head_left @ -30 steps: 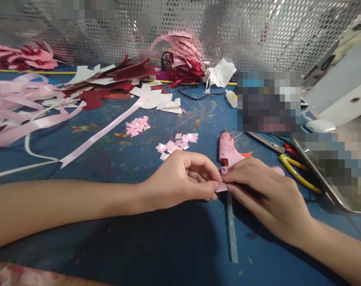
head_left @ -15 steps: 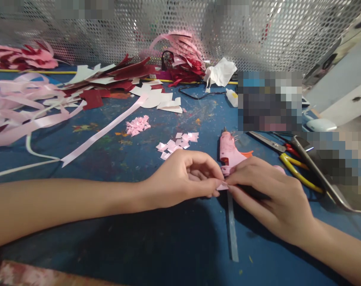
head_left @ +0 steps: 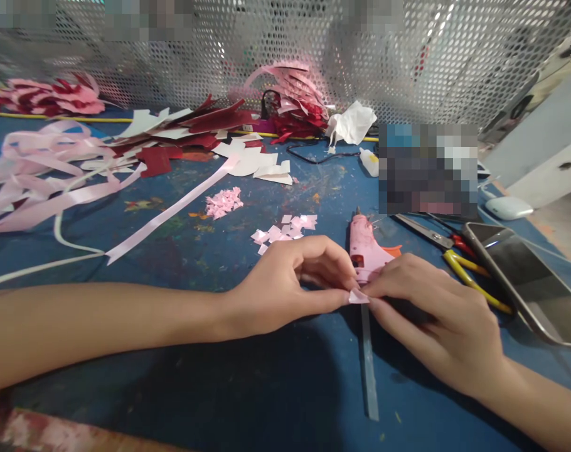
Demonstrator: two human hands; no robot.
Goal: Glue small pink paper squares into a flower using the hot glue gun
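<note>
Between the fingertips of both hands is a small piece of pink ribbon [head_left: 359,297], its edge folded or curled. My left hand [head_left: 297,276] pinches it from the left with thumb and forefinger. From the other side, my right hand [head_left: 436,314] grips it with thumb and forefinger. Just behind the hands lies a pink glue gun [head_left: 363,242] with an orange trigger; a translucent glue stick [head_left: 369,364] points out toward me. Beyond my left hand are several cut pink ribbon squares [head_left: 285,230]. A heap of smaller pink pieces [head_left: 224,202] sits farther back.
Long pink ribbon [head_left: 45,201] and a white cord [head_left: 59,232] spread over the left. Red and white scraps [head_left: 158,160] lie at the back before a perforated metal screen [head_left: 210,56]. Yellow-handled scissors [head_left: 474,282] and a phone [head_left: 525,282] are on the right.
The ribbon piece shows more of its face between my fingertips, and the fingers have shifted slightly. The view has moved a little, so the surroundings sit slightly lower and mostly farther right.
</note>
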